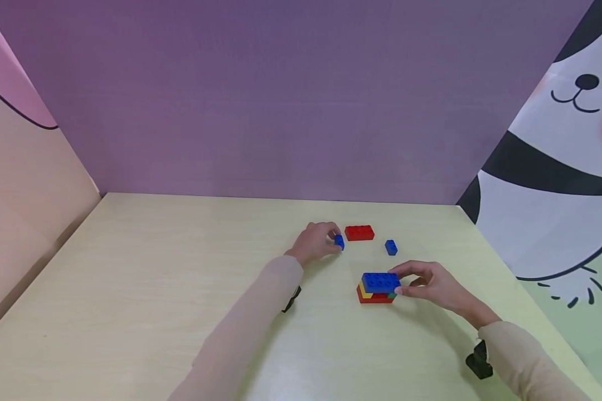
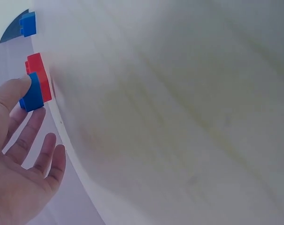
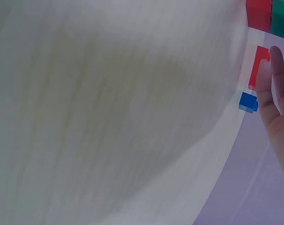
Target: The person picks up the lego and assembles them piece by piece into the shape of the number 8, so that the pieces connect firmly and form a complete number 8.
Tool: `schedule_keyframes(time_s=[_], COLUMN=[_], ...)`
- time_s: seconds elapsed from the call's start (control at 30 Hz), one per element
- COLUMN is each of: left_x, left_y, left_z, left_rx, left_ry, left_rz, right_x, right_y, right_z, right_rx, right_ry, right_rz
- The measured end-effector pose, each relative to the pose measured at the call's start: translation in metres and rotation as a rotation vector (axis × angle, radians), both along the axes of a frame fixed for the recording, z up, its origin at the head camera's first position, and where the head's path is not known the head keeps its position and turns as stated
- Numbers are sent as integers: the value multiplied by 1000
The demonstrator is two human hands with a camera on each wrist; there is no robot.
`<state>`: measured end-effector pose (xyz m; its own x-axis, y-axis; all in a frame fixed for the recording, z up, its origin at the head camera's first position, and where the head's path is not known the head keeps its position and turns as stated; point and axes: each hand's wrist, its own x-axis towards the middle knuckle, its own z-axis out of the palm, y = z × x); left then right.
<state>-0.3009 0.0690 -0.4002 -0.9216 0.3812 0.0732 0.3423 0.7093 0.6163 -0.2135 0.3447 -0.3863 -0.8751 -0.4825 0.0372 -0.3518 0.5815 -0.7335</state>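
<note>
**Your right hand [image 1: 433, 285] held a brick stack [image 1: 378, 287] while your left hand [image 1: 317, 242] pinched a small blue brick [image 1: 339, 242]**

The stack stood upright on a pale wooden table [image 1: 180, 289], right of the middle in the head view; directions below ran from it, with 12 o'clock at the far edge. A blue studded brick [image 1: 379, 283] topped it; beneath showed yellow at the left, green at the right and a red base.

From 3 o'clock, your right thumb and fingertips gripped the right end of that top brick narrowly. The right wrist view caught only part of the stack, at its own 2 o'clock.

At 10 o'clock, your left thumb and index finger closed on the small blue brick, the other fingers loosely bent. A red brick [image 1: 359, 233] lay just beyond it, at 11 o'clock; you could not tell whether they touched. A loose blue brick [image 1: 391, 247] lay near, between 12 and 1.

Your light sleeves [image 1: 253, 317] reached in from 7 and 4 o'clock. A purple wall [image 1: 281, 100] rose at 12, and a cartoon animal [image 1: 557, 234] covered the panel at 2.
</note>
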Motion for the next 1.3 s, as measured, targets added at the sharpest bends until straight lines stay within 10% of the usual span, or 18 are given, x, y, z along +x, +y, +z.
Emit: schedule_keyframes(time_s=[0.83,1.3], left_x=[22,49], left_y=[3,5], left_z=[-1,17], left_rx=[14,13], left_ry=[63,178], left_rz=[-120,-223], right_x=[2,1], right_y=[-3,-1], right_z=[1,-1], right_rx=[3,1], right_ry=[8,-9], right_rz=[-5,-7])
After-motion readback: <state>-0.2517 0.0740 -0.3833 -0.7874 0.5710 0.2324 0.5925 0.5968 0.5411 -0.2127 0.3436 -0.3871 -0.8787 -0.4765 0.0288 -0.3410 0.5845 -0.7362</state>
